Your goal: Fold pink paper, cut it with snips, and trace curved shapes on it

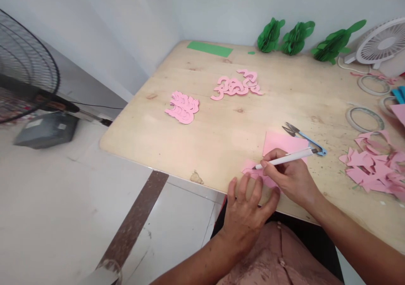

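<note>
**Working Position**

My left fingers (pixel 243 188) are spread, unclenched, resting on the pink paper (pixel 249 171) at the near edge of the table (pixel 190 150). My right fingers (pixel 274 173) grip the white pen (pixel 294 156), its tip at the paper's outline. Just beyond: pink sheet (pixel 276 142), blue snips (pixel 311 141). Farthest: green paper shapes (pixel 297 38).

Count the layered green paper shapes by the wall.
3, in a row by the wall: a left shape, a middle shape, and a right shape nearest the white fan. None appears hidden.
</note>
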`<action>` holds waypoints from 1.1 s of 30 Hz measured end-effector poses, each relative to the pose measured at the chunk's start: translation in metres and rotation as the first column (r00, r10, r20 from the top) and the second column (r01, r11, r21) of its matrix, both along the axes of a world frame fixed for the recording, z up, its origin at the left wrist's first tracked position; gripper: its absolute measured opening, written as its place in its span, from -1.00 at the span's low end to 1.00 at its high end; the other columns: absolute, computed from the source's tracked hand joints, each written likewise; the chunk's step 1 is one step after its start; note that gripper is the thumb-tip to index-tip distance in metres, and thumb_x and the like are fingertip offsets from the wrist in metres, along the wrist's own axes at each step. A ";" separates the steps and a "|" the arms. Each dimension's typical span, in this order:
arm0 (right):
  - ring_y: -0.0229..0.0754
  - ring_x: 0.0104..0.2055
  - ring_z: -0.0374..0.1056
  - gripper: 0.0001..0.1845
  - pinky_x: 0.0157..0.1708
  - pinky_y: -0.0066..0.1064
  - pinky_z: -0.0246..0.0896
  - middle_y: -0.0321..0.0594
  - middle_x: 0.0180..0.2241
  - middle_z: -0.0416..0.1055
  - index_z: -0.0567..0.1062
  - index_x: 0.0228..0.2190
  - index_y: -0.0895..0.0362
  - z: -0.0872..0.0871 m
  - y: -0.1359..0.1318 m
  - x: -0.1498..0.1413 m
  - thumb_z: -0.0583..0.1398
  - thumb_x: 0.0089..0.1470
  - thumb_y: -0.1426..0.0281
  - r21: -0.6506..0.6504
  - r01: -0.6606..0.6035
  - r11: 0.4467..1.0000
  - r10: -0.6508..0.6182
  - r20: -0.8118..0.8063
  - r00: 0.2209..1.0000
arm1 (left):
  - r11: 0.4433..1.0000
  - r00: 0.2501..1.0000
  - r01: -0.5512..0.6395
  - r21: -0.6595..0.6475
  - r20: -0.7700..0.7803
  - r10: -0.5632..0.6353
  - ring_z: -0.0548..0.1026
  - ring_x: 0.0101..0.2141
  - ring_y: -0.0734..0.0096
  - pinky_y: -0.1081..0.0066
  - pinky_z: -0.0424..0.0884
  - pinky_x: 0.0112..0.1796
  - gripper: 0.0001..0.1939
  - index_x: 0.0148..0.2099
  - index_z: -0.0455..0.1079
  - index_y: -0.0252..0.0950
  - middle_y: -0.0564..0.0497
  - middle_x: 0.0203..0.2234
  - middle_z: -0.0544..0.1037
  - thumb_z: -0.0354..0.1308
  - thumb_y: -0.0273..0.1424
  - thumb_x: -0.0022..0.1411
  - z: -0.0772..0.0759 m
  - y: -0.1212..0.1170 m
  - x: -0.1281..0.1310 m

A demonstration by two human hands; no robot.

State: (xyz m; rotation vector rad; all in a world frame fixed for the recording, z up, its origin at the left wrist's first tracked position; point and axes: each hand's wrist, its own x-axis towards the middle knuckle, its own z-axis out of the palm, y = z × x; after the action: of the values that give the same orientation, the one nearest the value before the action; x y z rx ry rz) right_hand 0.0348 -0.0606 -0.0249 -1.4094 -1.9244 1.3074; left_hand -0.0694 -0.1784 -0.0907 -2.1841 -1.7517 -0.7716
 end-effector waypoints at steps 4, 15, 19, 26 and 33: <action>-0.32 -0.57 0.25 -0.84 -0.57 -0.47 0.13 -0.36 -0.58 0.36 0.40 -0.44 0.11 -0.001 0.000 0.002 0.17 0.06 0.27 0.013 0.010 1.000 -0.010 0.005 1.000 | 1.000 1.000 0.000 -0.013 -0.015 -0.001 0.18 0.17 -0.07 -0.09 0.10 0.09 -0.51 0.14 0.31 -0.02 -0.11 0.08 0.34 0.19 -0.38 0.14 -0.001 0.000 0.000; -0.28 -0.55 0.31 -0.83 -0.56 -0.45 0.17 -0.31 -0.56 0.41 0.41 -0.42 0.11 -0.004 0.002 0.006 0.17 0.08 0.27 0.046 0.015 0.999 -0.016 0.021 1.000 | 0.999 1.000 0.010 -0.038 -0.022 -0.011 0.17 0.17 -0.10 -0.10 0.08 0.10 -0.49 0.15 0.31 -0.03 -0.11 0.10 0.33 0.21 -0.38 0.14 -0.002 -0.002 -0.001; -0.28 -0.56 0.29 -0.83 -0.57 -0.45 0.16 -0.31 -0.57 0.40 0.42 -0.42 0.12 -0.004 0.002 0.008 0.17 0.08 0.26 0.056 0.021 0.998 -0.023 0.025 0.999 | 0.999 1.000 0.014 -0.045 -0.017 -0.015 0.18 0.16 -0.10 -0.10 0.08 0.10 -0.49 0.14 0.31 -0.03 -0.11 0.09 0.33 0.21 -0.40 0.13 -0.001 -0.002 -0.001; -0.26 -0.53 0.31 -0.81 -0.54 -0.45 0.19 -0.29 -0.55 0.40 0.41 -0.43 0.11 -0.003 0.001 0.010 0.16 0.08 0.25 0.050 0.036 0.998 -0.037 0.010 0.999 | 1.000 1.000 0.010 -0.008 0.010 -0.010 0.20 0.15 -0.10 -0.11 0.10 0.09 -0.52 0.12 0.34 -0.04 -0.12 0.07 0.35 0.19 -0.41 0.14 -0.002 -0.001 0.000; -0.26 -0.53 0.31 -0.82 -0.54 -0.45 0.20 -0.30 -0.56 0.38 0.40 -0.43 0.10 -0.005 0.002 0.013 0.16 0.08 0.25 0.060 0.041 0.997 -0.040 -0.018 0.999 | 1.000 1.000 -0.003 0.003 0.014 0.003 0.20 0.16 -0.06 -0.09 0.09 0.10 -0.53 0.10 0.35 -0.02 -0.09 0.07 0.36 0.22 -0.40 0.13 -0.004 0.001 0.000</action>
State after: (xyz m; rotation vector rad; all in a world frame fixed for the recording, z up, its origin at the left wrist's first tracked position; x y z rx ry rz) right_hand 0.0478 -0.0585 -0.0301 -1.3965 -1.8980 1.2284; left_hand -0.0695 -0.1779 -0.0942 -2.1791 -1.7583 -0.7909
